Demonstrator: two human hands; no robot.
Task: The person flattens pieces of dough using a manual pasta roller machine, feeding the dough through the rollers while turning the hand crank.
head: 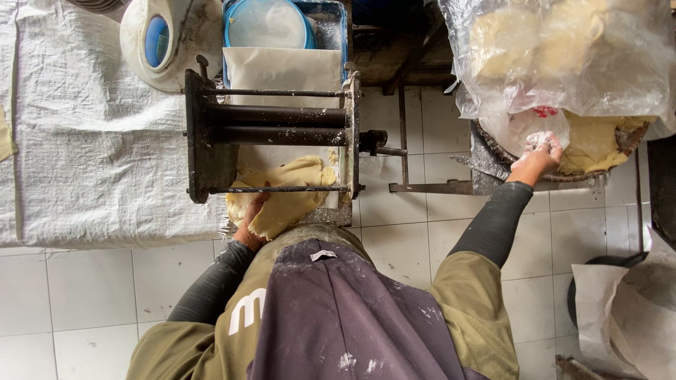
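I wear a dark grey long-sleeved undershirt, its tight cuffs ending at my wrists. Over it sits an olive-green short-sleeved shirt with a large white marking on the left side of the chest. A dark purplish-grey apron covers my front, smeared and speckled with white flour, with a small pale label stitched at its top edge. My right hand [539, 151] is dusted white with flour; my left hand [252, 224] is bare.
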